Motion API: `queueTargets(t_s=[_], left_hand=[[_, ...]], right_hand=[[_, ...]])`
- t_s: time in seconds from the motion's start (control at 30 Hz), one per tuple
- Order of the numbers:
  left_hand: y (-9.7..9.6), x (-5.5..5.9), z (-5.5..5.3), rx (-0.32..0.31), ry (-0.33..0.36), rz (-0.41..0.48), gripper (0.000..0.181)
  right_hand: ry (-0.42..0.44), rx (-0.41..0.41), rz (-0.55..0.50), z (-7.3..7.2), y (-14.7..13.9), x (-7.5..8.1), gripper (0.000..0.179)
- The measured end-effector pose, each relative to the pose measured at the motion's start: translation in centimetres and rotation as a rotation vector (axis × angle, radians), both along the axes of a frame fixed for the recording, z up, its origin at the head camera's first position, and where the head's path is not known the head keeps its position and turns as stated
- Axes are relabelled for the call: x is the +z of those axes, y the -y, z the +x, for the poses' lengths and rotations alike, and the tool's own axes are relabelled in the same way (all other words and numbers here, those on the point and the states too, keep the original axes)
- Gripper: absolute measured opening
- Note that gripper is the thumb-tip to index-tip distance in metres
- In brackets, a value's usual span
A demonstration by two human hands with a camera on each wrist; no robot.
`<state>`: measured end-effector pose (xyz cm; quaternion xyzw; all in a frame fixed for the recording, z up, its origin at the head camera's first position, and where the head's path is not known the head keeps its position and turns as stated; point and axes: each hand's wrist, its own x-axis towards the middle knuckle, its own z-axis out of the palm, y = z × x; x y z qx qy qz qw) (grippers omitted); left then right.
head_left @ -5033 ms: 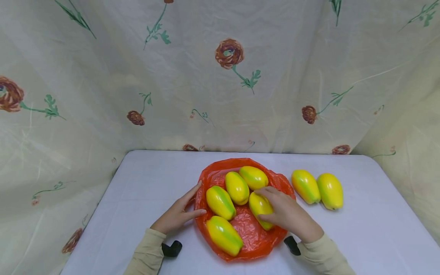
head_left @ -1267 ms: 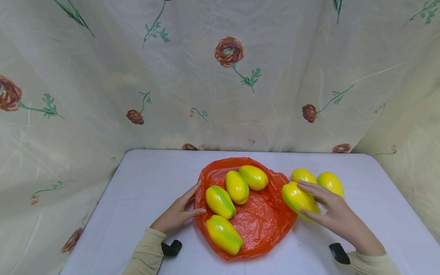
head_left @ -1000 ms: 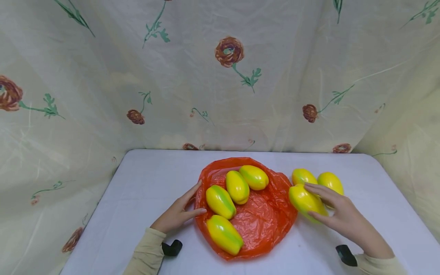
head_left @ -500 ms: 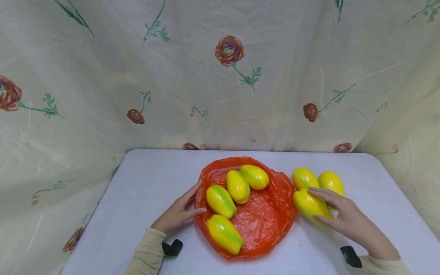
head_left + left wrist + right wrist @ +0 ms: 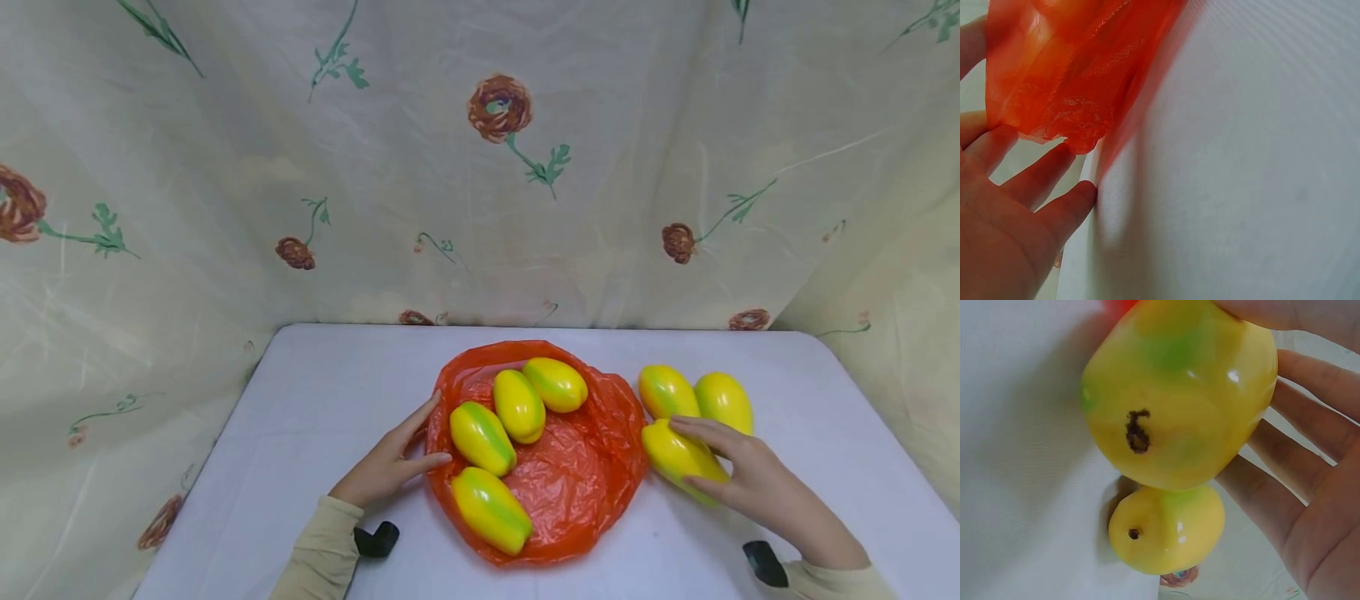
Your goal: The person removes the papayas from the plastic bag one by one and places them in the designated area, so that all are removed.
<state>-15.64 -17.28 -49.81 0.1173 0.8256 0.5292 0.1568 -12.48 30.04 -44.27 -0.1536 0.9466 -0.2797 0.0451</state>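
My right hand [image 5: 761, 483] grips a glossy yellow-green papaya [image 5: 675, 454], low over the table just right of the red plastic bag [image 5: 566, 492]. In the right wrist view this papaya [image 5: 1179, 394] shows its dark stem mark, with the thumb on one side and the fingers along the other. Several more papayas, such as the nearest one [image 5: 491, 512], lie in the bag, whose rim is spread wide. My left hand [image 5: 390, 462] rests at the bag's left side, thumb and fingers spread. Its fingertips touch the bag's edge [image 5: 1079, 119] in the left wrist view.
Two papayas, a left one [image 5: 667, 392] and a right one [image 5: 724, 402], lie side by side beyond my right hand. A white cloth covers the table [image 5: 337, 367]. A flowered curtain [image 5: 585, 250] hangs behind it and at both sides.
My right hand has lifted a papaya out of the bag and carried it right, then lowered it toward me, in front of the two outside. The left hand has kept its place.
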Motion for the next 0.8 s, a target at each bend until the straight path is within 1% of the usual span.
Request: queueTargets(t_s=[0.4,0.6,0.8], left_hand=[[-0.04,-0.08,-0.06,0.001,0.000,-0.006,0.085],[-0.06,-0.09,-0.02,0.003,-0.007,-0.002,0.084],[-0.03,-0.06,-0.08,0.009,0.004,0.005,0.084]], right_hand=[[0.028,-0.010,0.024,0.01,0.34,-0.35,0.068],[0.028,-0.015,0.024,-0.03,0.35,-0.35,0.068],[0.017,-0.012,0.027,-0.12,0.18,-0.34,0.067]])
